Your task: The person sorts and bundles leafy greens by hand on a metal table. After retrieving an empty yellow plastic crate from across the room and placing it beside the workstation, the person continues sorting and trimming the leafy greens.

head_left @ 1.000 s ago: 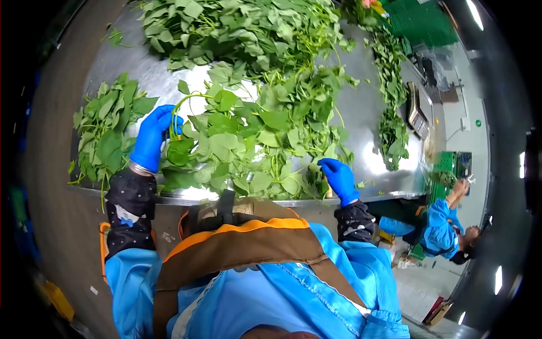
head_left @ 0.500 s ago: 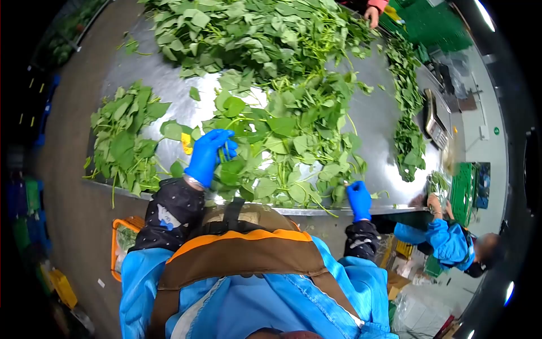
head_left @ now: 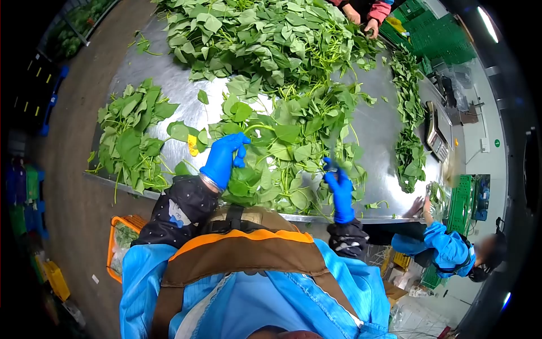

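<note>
My left hand (head_left: 224,159), in a blue glove, is closed round the stem of a leafy green sprig (head_left: 287,133) over the metal table (head_left: 370,120). My right hand (head_left: 340,189), also gloved in blue, is at the near right side of the loose middle leaves (head_left: 299,152); its fingers are bent, and whether anything lies between them is too small to tell. To the left of my left hand is a yellow piece (head_left: 193,145) beside single leaves. A smaller leaf pile (head_left: 129,141) lies at the table's left corner.
A large leaf heap (head_left: 248,39) covers the far side, near another person's hands (head_left: 371,27). A row of leaves (head_left: 409,113) and a scale (head_left: 437,133) lie to the right. A co-worker (head_left: 446,246) in blue stands at the right edge. An orange basket (head_left: 114,248) sits on the floor.
My left hand has moved right over the leaves, away from the left pile. My right hand has lifted from the table's near edge onto the leaves. The other person's hands have come into view.
</note>
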Action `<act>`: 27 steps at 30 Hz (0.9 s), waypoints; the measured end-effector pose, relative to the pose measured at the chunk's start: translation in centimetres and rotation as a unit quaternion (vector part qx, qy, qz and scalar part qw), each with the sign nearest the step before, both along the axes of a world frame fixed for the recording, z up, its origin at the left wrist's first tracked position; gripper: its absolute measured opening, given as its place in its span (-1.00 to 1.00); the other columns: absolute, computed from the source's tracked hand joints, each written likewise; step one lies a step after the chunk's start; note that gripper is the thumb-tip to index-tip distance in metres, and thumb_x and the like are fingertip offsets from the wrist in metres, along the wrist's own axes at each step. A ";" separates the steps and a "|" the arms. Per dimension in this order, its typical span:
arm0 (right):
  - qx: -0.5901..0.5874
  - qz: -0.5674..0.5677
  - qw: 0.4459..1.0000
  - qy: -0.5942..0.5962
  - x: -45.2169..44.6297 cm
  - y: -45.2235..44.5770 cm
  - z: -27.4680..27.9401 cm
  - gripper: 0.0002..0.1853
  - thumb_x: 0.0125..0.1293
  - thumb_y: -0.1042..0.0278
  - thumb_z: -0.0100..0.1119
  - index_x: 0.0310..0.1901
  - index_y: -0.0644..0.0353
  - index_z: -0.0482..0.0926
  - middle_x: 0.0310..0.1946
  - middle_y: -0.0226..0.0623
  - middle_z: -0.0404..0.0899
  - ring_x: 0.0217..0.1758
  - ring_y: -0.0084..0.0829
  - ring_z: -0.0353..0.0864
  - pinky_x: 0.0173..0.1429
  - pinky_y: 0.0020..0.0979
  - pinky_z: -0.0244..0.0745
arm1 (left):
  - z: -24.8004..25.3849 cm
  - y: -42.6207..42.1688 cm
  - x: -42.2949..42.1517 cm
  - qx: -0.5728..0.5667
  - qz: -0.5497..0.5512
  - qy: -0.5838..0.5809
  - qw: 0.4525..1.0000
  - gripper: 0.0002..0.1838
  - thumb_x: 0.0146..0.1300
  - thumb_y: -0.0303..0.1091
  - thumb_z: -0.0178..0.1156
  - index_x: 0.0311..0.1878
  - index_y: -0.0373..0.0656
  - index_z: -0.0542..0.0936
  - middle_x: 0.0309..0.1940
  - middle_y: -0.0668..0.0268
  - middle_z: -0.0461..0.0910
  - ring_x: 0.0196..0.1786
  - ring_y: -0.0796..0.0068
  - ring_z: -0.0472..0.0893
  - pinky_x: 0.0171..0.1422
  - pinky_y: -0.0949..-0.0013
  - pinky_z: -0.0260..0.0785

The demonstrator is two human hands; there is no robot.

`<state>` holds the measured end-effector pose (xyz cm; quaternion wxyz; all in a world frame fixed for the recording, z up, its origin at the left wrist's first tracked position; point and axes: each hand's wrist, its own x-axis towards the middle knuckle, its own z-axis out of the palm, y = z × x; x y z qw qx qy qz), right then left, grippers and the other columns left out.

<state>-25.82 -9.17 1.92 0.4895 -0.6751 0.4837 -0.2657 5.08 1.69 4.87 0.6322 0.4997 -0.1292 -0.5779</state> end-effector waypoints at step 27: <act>-0.264 0.156 0.952 0.020 9.5 2.5 7.9 -0.41 0.02 0.20 0.25 0.13 0.07 0.33 -0.04 -0.15 0.42 -0.02 -0.14 0.43 -0.01 -0.25 0.35 | 4.6 -0.5 -0.8 -0.053 -0.209 -0.587 0.780 -0.79 0.09 -0.20 0.11 -0.39 -0.15 0.54 -0.55 0.08 0.50 -0.44 0.01 0.50 -0.42 0.17 0.31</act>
